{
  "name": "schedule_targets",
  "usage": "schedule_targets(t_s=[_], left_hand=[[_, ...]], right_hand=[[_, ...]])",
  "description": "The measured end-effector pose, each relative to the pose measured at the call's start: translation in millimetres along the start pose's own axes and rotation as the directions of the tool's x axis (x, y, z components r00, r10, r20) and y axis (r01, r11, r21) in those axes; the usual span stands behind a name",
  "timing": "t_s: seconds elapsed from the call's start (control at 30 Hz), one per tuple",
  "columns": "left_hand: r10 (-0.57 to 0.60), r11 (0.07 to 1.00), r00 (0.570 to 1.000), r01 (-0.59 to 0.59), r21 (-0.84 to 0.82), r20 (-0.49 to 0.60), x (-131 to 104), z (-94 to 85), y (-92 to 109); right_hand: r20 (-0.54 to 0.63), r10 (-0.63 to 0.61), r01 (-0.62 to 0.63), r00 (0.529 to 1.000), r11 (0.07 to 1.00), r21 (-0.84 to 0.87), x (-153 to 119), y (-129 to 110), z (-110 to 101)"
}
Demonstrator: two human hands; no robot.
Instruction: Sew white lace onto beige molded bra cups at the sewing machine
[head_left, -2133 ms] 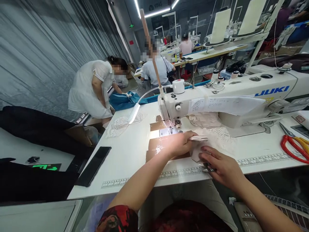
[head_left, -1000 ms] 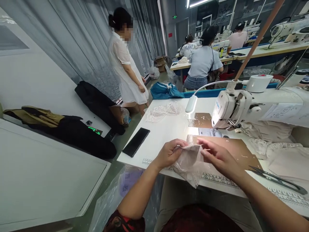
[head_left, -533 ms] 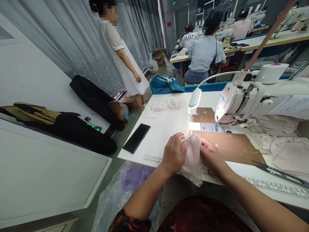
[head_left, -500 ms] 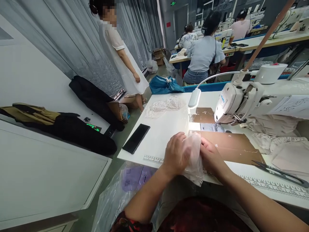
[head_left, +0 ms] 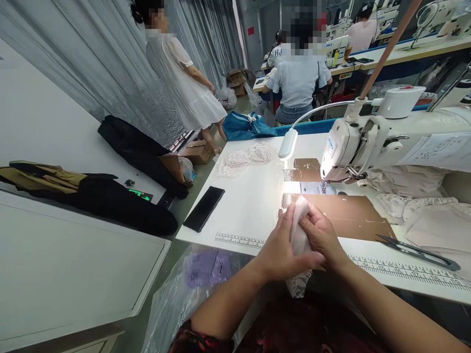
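Between my hands, above the table's front edge, a pale sheer fabric piece (head_left: pixel 300 238) is bunched and folded upright, its patterned lace end hanging down below. My left hand (head_left: pixel 281 250) lies along the left side of the cloth, fingers against it and thumb stretched across its front. On the other side, my right hand (head_left: pixel 324 235) pinches the cloth between thumb and bent fingers. The sewing machine (head_left: pixel 342 147) stands behind and to the right, its needle area lit. Brown cardboard (head_left: pixel 353 215) lies on the table just beyond my hands.
Dark scissors or snips (head_left: pixel 419 252) lie at the right by a printed ruler (head_left: pixel 239 240). A black phone (head_left: pixel 204 208) rests left, with lace cups (head_left: pixel 246 159) behind it. A lamp (head_left: pixel 289 143) overhangs the table. Pale fabric (head_left: pixel 430 220) is piled right. A person (head_left: pixel 184 88) stands beyond.
My left hand has turned and its thumb now spreads across the cloth. The fabric is folded narrower, with its lace end showing below. The standing person's arm has shifted back.
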State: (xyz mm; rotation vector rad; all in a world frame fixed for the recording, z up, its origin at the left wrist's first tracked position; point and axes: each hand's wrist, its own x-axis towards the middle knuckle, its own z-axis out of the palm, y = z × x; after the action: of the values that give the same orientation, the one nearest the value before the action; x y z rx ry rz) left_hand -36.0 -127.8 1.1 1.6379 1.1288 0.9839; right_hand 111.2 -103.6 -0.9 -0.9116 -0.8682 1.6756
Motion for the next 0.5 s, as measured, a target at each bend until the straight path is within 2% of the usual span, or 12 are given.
schedule_targets(t_s=[0.07,0.17,0.27,0.33,0.37,0.43,0.47,0.5], left_hand=[[0.054,0.997,0.998,-0.052,0.054,-0.044,0.0,9.8,3.1],[0.106,0.994,0.987,-0.106,0.006,-0.121,3.6,11.8,-1.9],[0.062,0.998,0.982,-0.067,-0.02,-0.176,7.2,0.3,-8.1],[0.024,1.0,0.967,-0.019,0.021,-0.254,9.4,-14.6,-7.4],[0.045,0.996,0.947,-0.02,0.082,-0.317,10.7,-24.5,-5.5],[0.21,0.95,0.873,-0.075,0.304,-0.44,13.4,-47.6,-0.9],[0.338,0.885,0.82,-0.11,0.453,-0.462,14.5,-59.6,0.7],[0.441,0.794,0.79,-0.123,0.595,-0.425,15.2,-70.8,0.9]], right_hand=[[0.029,0.012,-0.012,0.999,1.0,0.017,-1.0,-2.2,2.2],[0.107,0.102,-0.107,0.989,0.993,0.041,-3.3,-5.5,-0.6],[0.159,0.193,-0.199,0.968,0.98,0.02,-4.6,-3.6,-8.7],[0.186,0.239,-0.244,0.953,0.97,0.003,-5.7,-1.5,-18.0],[0.194,0.261,-0.263,0.946,0.965,-0.015,-7.6,-1.6,-24.4],[0.187,0.284,-0.273,0.941,0.959,-0.081,-17.4,-6.2,-41.9],[0.166,0.276,-0.255,0.947,0.957,-0.137,-26.5,-11.2,-52.6],[0.138,0.247,-0.218,0.959,0.955,-0.199,-38.6,-17.9,-64.2]])
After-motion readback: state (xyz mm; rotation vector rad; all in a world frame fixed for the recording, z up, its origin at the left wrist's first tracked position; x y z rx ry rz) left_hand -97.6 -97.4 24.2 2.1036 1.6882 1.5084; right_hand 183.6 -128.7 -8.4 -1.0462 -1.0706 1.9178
